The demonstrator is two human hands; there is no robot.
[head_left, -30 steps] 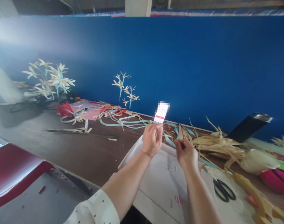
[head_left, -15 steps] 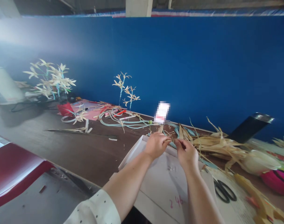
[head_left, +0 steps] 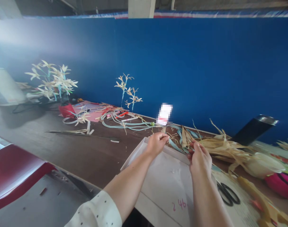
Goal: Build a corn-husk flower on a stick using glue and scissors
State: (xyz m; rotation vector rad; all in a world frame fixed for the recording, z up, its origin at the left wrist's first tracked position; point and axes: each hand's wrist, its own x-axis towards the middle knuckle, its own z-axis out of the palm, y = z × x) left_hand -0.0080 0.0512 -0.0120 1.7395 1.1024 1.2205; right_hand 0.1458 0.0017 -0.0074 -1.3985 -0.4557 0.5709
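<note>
My left hand (head_left: 156,145) is closed in a pinch above the far left part of a shallow white box lid (head_left: 163,183). What its fingertips hold is too small to make out. Over the lid's far right edge, my right hand (head_left: 201,157) has its thumb and fingers apart, at the near end of a dried husk piece (head_left: 186,138). Pale blue-green strips (head_left: 174,145) and thin fibre scraps lie between the two hands. A larger bundle of dried husks (head_left: 219,145) spreads out just right of my right hand.
Black-handled scissors (head_left: 228,193) lie right of the lid, near a yellow tool (head_left: 264,201). A dark flask (head_left: 255,129) leans behind the husks. Husk flowers (head_left: 57,78) stand at left; blue-green cords (head_left: 134,126) lie mid-table. A blue wall (head_left: 193,63) bounds the back.
My hands were together at their fingertips and have parted. The right hand has moved right to the husks and its fingers have opened; the left has shifted slightly left.
</note>
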